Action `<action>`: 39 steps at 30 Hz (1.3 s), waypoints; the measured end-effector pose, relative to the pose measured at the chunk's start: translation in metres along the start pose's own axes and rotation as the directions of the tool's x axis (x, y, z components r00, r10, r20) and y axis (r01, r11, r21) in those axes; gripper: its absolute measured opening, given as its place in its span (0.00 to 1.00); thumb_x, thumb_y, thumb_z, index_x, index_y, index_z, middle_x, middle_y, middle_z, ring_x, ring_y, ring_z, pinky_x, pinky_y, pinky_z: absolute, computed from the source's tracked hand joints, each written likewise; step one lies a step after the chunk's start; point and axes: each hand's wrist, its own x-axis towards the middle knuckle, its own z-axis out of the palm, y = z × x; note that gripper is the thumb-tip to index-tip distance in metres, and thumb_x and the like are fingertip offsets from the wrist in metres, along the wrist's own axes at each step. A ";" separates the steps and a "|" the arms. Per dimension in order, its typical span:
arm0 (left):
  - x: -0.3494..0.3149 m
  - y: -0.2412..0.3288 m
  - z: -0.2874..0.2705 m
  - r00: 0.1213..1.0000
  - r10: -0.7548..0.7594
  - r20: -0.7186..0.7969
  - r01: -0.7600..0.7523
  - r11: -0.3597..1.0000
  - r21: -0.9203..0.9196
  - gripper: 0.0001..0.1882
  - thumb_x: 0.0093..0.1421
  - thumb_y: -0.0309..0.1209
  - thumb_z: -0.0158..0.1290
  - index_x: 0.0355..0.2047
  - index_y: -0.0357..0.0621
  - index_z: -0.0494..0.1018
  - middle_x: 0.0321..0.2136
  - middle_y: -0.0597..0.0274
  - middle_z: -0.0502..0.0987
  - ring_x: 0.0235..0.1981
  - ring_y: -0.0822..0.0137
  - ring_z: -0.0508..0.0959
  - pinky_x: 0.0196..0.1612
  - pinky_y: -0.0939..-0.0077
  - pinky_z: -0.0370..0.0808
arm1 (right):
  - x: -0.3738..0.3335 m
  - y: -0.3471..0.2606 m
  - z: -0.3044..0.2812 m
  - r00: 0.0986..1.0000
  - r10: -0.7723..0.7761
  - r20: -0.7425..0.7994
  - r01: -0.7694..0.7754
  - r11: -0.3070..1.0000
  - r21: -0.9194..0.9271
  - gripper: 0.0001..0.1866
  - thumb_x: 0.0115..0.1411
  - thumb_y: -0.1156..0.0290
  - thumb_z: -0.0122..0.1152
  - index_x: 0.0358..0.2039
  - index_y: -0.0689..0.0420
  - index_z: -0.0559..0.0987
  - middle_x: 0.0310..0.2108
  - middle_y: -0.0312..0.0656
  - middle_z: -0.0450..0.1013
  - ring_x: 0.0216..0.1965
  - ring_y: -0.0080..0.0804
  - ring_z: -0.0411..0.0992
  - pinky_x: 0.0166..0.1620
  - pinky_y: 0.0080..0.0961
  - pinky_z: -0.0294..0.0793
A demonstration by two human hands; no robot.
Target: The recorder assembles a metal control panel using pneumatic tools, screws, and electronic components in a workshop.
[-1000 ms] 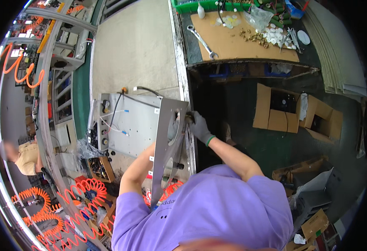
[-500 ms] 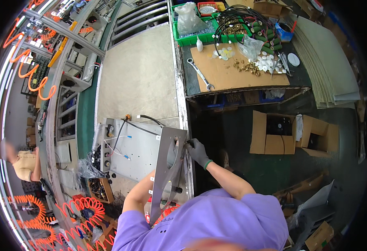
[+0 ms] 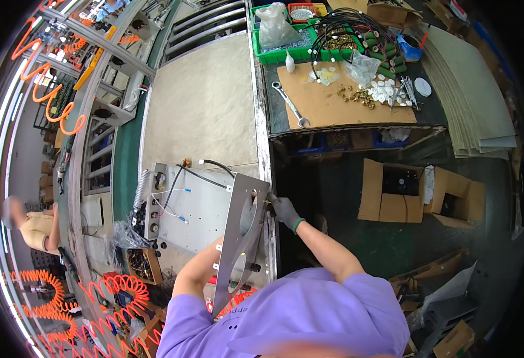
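The grey metal housing [image 3: 205, 209] sits on the pale bench top [image 3: 202, 107] at its right edge, with its tall cut-out panel [image 3: 227, 262] standing upright nearest the person. The gloved right hand [image 3: 284, 212] is at the panel's outer face, fingers bent; whether it grips anything cannot be told. The left hand [image 3: 253, 206] is behind the panel, partly visible through the upper opening; its grip cannot be determined. A black cable [image 3: 208, 178] crosses the housing's far side. Beyond, a wrench [image 3: 292, 106] and brass fittings [image 3: 354, 95] lie on a cardboard sheet [image 3: 309, 113]. A co-worker [image 3: 38, 230] is at far left.
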 end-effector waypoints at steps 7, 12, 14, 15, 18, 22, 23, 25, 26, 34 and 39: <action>-0.005 -0.003 -0.002 1.000 0.023 -0.010 -0.023 0.998 0.055 0.17 0.67 0.38 0.39 0.45 0.36 0.66 0.32 0.55 0.73 0.35 0.64 0.73 0.38 0.72 0.69 | 0.007 0.036 -0.008 0.904 -0.398 -0.155 0.389 0.917 -0.087 0.32 0.63 0.44 0.40 0.34 0.64 0.78 0.27 0.55 0.75 0.32 0.40 0.75 0.36 0.32 0.70; -0.002 -0.012 -0.008 1.000 -0.014 -0.002 0.014 0.996 0.083 0.17 0.67 0.38 0.39 0.44 0.35 0.67 0.31 0.56 0.73 0.33 0.66 0.73 0.37 0.73 0.69 | -0.008 0.009 -0.014 0.987 -0.152 0.045 0.148 0.987 0.068 0.41 0.58 0.32 0.34 0.26 0.61 0.79 0.15 0.38 0.67 0.16 0.25 0.62 0.23 0.26 0.63; 0.010 -0.001 0.005 0.999 -0.016 0.032 0.012 0.992 0.128 0.17 0.67 0.38 0.39 0.44 0.35 0.67 0.30 0.57 0.73 0.33 0.67 0.72 0.36 0.73 0.69 | -0.001 0.021 -0.023 0.981 -0.167 0.102 0.173 0.984 -0.052 0.40 0.58 0.32 0.35 0.26 0.59 0.79 0.15 0.34 0.67 0.16 0.23 0.61 0.21 0.23 0.61; 0.002 -0.008 -0.008 0.999 -0.018 0.036 0.013 0.991 0.132 0.17 0.67 0.38 0.39 0.44 0.35 0.67 0.30 0.57 0.73 0.33 0.67 0.72 0.36 0.73 0.69 | -0.014 0.001 -0.023 0.996 -0.090 0.019 0.087 0.990 0.107 0.40 0.58 0.32 0.35 0.25 0.59 0.79 0.15 0.34 0.66 0.16 0.24 0.61 0.21 0.25 0.60; -0.007 -0.010 -0.013 0.999 0.005 0.040 -0.010 0.989 0.147 0.17 0.67 0.38 0.40 0.43 0.35 0.67 0.29 0.58 0.73 0.32 0.68 0.72 0.35 0.74 0.69 | -0.011 0.001 -0.023 0.995 -0.060 0.085 0.062 0.998 -0.020 0.39 0.58 0.33 0.36 0.27 0.59 0.79 0.15 0.33 0.65 0.15 0.24 0.59 0.21 0.24 0.60; -0.010 -0.014 -0.014 0.998 0.056 0.038 -0.062 0.983 0.175 0.17 0.67 0.38 0.40 0.42 0.35 0.68 0.28 0.59 0.73 0.30 0.69 0.72 0.34 0.74 0.69 | -0.010 0.003 -0.012 0.988 -0.148 -0.042 0.152 0.978 0.142 0.42 0.58 0.31 0.30 0.17 0.57 0.76 0.10 0.35 0.63 0.11 0.24 0.59 0.17 0.21 0.57; -0.011 -0.015 -0.015 0.997 0.067 0.034 -0.072 0.981 0.182 0.17 0.67 0.38 0.40 0.42 0.35 0.68 0.28 0.59 0.73 0.30 0.70 0.72 0.34 0.74 0.69 | -0.010 -0.001 -0.019 0.994 -0.096 0.048 0.095 0.995 0.031 0.41 0.59 0.32 0.30 0.18 0.57 0.77 0.10 0.35 0.62 0.11 0.24 0.59 0.17 0.22 0.58; -0.007 -0.014 -0.011 0.994 0.100 0.034 -0.105 0.975 0.196 0.17 0.67 0.39 0.40 0.42 0.35 0.68 0.27 0.60 0.73 0.30 0.70 0.72 0.33 0.74 0.70 | -0.010 0.007 -0.024 0.931 -0.338 0.139 0.363 0.901 -0.237 0.41 0.60 0.33 0.32 0.18 0.58 0.77 0.09 0.35 0.63 0.10 0.26 0.58 0.18 0.23 0.60; -0.010 -0.014 -0.013 0.992 0.118 0.034 -0.122 0.972 0.203 0.17 0.67 0.39 0.40 0.41 0.35 0.68 0.27 0.60 0.73 0.29 0.71 0.72 0.33 0.75 0.70 | -0.007 0.009 -0.024 0.930 -0.340 0.136 0.364 0.901 -0.235 0.41 0.60 0.33 0.32 0.18 0.58 0.77 0.09 0.35 0.63 0.10 0.26 0.58 0.18 0.23 0.60; -0.009 -0.030 -0.007 0.995 0.094 0.023 -0.095 0.993 0.063 0.18 0.66 0.38 0.40 0.45 0.34 0.68 0.31 0.53 0.74 0.34 0.65 0.73 0.39 0.70 0.70 | 0.001 0.011 -0.011 0.925 -0.378 -0.043 0.377 0.895 0.236 0.32 0.61 0.41 0.42 0.30 0.61 0.77 0.19 0.43 0.72 0.18 0.31 0.69 0.25 0.28 0.68; -0.004 -0.064 -0.008 0.998 0.041 0.042 -0.048 0.979 0.200 0.18 0.66 0.37 0.40 0.45 0.34 0.67 0.33 0.53 0.74 0.35 0.65 0.73 0.39 0.70 0.70 | -0.017 -0.011 -0.021 0.894 -0.423 0.146 0.436 0.749 -0.499 0.21 0.60 0.50 0.46 0.40 0.56 0.74 0.33 0.48 0.75 0.30 0.43 0.74 0.32 0.36 0.72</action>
